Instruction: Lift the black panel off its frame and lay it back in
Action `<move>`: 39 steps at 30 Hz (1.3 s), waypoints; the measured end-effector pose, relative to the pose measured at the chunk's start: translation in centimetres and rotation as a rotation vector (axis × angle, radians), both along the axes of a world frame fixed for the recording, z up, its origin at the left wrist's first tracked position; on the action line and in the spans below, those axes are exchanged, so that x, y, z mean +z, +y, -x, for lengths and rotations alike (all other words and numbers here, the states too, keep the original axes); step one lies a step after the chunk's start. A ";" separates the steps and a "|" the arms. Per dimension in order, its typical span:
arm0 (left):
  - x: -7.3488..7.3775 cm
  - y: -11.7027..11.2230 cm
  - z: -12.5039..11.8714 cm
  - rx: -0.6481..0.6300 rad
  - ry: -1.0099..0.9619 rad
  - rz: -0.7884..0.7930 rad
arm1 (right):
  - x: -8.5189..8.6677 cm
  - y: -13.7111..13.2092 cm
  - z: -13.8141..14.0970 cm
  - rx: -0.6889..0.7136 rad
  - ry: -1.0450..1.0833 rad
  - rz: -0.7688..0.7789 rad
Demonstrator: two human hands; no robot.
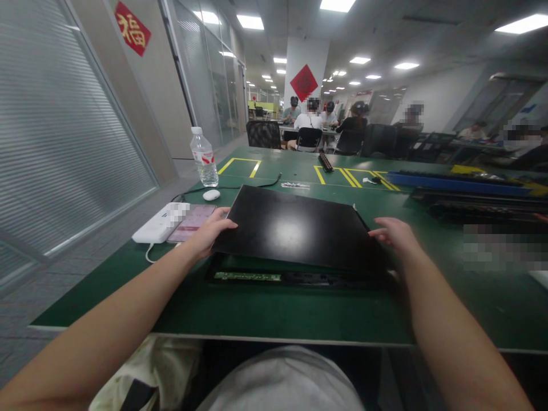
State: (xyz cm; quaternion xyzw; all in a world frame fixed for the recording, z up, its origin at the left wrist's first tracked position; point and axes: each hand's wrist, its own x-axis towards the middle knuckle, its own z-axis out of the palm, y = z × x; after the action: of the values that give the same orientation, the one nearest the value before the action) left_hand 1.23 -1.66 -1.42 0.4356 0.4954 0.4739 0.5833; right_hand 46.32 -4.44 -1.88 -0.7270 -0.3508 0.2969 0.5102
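Left hand (213, 229): the thumb lies on the upper face of the black panel (291, 225) at its left edge, pinching it against fingers partly hidden beneath. Right hand (397, 235): fingers are bent, one extended to the panel's right edge; whether they grip it cannot be told. The panel, a thin, smooth rectangular sheet with a blurred white reflection, lies between the hands above the table; its long axis runs left to right, the right end slightly nearer the wearer. Below its near edge are a dark frame (329, 279) and a narrow green circuit strip (247, 277). Leftward lie a pinkish phone (192, 221), a white plastic block (156, 225) with rounded corners, and a clear ribbed bottle (205, 162), upright on the smooth green table (278, 317).
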 end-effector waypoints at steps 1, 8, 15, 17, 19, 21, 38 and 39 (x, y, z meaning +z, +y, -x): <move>0.1 -0.1 -0.1 0.001 0.005 -0.001 | 0.1 -0.1 0.1 -0.004 -0.007 -0.005; 0.2 -0.1 -0.1 -0.013 0.030 -0.004 | 0.0 -0.2 0.3 -0.042 -0.071 0.017; 0.0 0.0 -0.2 0.004 0.085 0.000 | -1.3 0.4 -0.6 -0.017 -0.246 0.038; 0.1 0.0 -0.2 0.003 0.092 0.016 | -1.6 0.6 -1.0 -0.009 -0.313 0.068; 0.2 0.0 -0.2 0.002 0.091 0.026 | -1.9 0.8 -1.3 -0.005 -0.372 0.104; 0.3 -0.1 -0.3 -0.001 0.083 0.028 | -2.2 0.9 -1.6 0.003 -0.413 0.126; -0.5 0.2 0.0 -0.055 0.073 0.006 | -1.4 0.6 -0.8 0.030 -0.599 0.204; -0.6 0.3 0.0 -0.061 0.075 -0.003 | -1.5 0.6 -0.8 0.031 -0.605 0.200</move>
State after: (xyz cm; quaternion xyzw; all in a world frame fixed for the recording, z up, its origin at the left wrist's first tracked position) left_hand 1.19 -1.40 -1.98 0.4689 0.5026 0.4400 0.5778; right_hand 47.14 -3.86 -3.33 -0.8235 -0.4665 0.1082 0.3041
